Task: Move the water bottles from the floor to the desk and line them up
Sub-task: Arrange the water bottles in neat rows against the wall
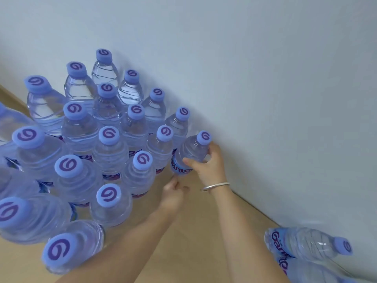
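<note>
Several clear water bottles with blue caps stand in rows on the light wooden desk against the white wall. My right hand, with a silver bangle on the wrist, grips one tilted bottle at the right end of the back row, fingers round its body near the label. Just below it my left hand reaches toward that bottle's base with fingers loosely curled; whether it touches the bottle is unclear.
Two more bottles lie on their sides at the lower right, close to the wall. Bare desk surface shows between my arms and to the right of the standing rows.
</note>
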